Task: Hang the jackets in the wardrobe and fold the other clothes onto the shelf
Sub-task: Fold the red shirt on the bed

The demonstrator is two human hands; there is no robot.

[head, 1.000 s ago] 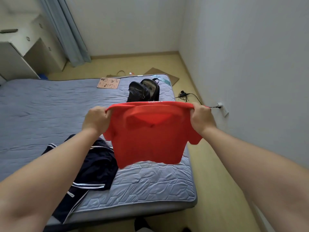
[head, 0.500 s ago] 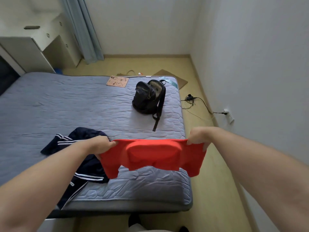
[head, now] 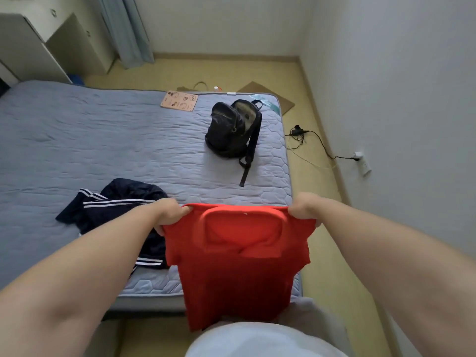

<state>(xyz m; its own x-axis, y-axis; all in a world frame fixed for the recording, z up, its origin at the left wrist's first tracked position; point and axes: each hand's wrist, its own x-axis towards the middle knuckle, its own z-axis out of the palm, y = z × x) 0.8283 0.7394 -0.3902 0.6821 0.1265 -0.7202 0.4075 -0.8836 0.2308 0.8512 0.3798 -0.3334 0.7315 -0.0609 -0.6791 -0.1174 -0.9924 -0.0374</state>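
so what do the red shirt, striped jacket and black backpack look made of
The red shirt looks like soft matte knit, probably cotton or a blend: it hangs limp, collar folded. The striped jacket is likely smooth synthetic tracksuit fabric: faint sheen, crumpled folds. The black backpack seems woven nylon or polyester, slightly shiny and creased; not certain.

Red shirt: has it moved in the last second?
Yes. The red shirt has come down and toward the person: earlier it overlapped the black backpack, now it hangs clear of that, over the near edge of the bed.
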